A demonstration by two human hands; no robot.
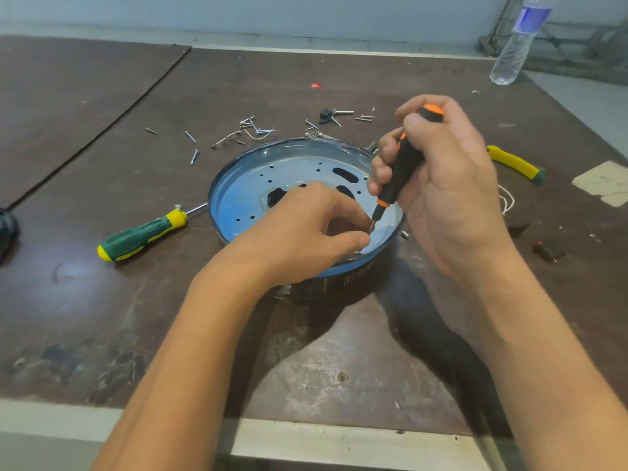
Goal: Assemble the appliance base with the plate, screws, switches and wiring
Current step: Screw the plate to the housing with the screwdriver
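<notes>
Both forearms reach in from the bottom edge over the worn brown table [102, 334]. Between the hands sits the round blue appliance base [213, 212], open side up, with the perforated metal plate [248, 192] lying flat inside it.

The left hand [306, 232] rests over the near right part of the plate. Its fingers are curled, and thumb and forefinger are pressed together around the tip of the orange-and-black screwdriver [404, 168]. Whether a screw sits under that tip is too small to tell. The right hand [452, 185] wraps the screwdriver's handle, fingers closed round it and the thumb near the orange cap. The tool is tilted, its bit pointing down and left at the plate near the base's right rim.

Just left of the base lies a green-and-yellow screwdriver [142, 232], its shaft touching or almost touching the rim. Loose screws [193, 144] are scattered behind the base, with a small black part [326, 115] among them. To the right lie a yellow-handled tool [515, 163], some white cord [508, 198] and a small black switch [548, 251]. A water bottle [520, 42] stands at the far right corner.
</notes>
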